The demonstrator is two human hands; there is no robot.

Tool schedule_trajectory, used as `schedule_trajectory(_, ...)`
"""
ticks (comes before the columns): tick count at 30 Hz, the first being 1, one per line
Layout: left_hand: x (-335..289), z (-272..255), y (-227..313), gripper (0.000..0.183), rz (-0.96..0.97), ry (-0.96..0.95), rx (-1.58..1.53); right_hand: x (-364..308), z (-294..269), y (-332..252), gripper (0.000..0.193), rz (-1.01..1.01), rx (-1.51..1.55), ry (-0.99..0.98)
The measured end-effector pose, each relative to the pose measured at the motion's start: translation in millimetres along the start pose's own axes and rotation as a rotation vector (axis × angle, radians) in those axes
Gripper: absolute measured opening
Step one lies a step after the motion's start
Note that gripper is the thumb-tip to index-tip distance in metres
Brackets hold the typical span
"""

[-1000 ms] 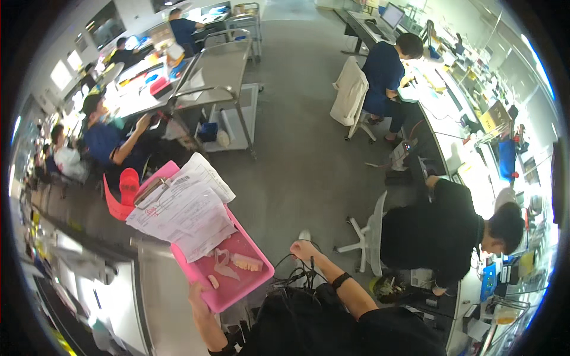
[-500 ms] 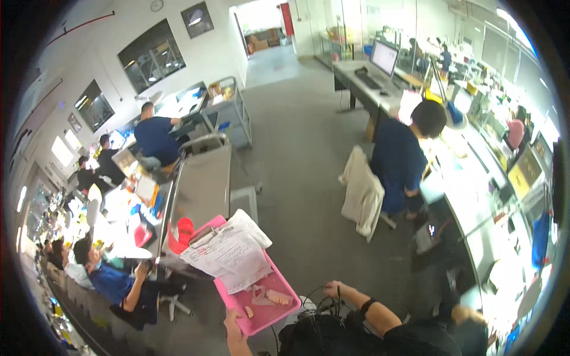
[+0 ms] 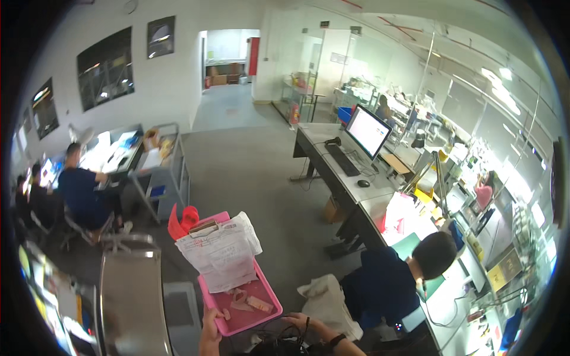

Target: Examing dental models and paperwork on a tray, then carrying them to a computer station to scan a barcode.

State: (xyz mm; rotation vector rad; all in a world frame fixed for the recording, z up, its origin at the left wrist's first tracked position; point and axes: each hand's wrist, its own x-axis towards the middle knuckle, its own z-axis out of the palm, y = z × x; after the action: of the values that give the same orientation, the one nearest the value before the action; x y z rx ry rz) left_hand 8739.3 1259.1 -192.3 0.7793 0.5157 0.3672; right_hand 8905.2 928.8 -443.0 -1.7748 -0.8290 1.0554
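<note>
From where I stand, the left hand (image 3: 209, 323) grips the pink tray (image 3: 242, 320) at its near left corner, thumb and fingers pinching the rim; the tray sits low, left of centre in the frame. The right hand (image 3: 297, 321) is at the bottom edge near some dark cables (image 3: 306, 329), apparently loosely curled, but it is too blurred to tell whether it holds anything.

With one corner carrying everything, a tipped wrist could send the small pale piece (image 3: 226, 314) and the tooth-like model (image 3: 259, 304) sliding over the low wall. The clipped papers (image 3: 222, 261) overhang the right side and could snag; the red curled piece (image 3: 189, 216) at the far left end looks easily knocked off. The pale garment (image 3: 326, 302) at lower right is a likely thing to brush against.

Compared with half a second ago, that garment and the seated co-worker (image 3: 380, 285) have dropped lower in the frame, the metal trolley (image 3: 133, 296) has slipped to the lower left, and the tray's load looks the same.
</note>
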Motion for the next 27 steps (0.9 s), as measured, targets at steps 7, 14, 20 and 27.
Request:
schedule_trajectory(7, 237, 108, 51, 0.008, 0.113, -0.018, 0.12, 160, -239, -99, 0.077, 0.369, -0.171, 0.186)
schedule_trajectory(14, 538, 60, 39, 0.012, 0.451, -0.188, 0.534, 302, -473, -3, 0.066, 0.613, -0.428, 0.434)
schedule_trajectory(20, 742, 272, 76, 0.008, -0.065, 0.091, 0.213, 349, -664, -57, 0.048, 0.47, -0.254, 0.928)
schedule_trajectory(27, 1064, 451, -24, 0.021, -0.114, -0.297, 0.481, 373, -799, -57, 0.035, 0.512, -0.204, 1.524)
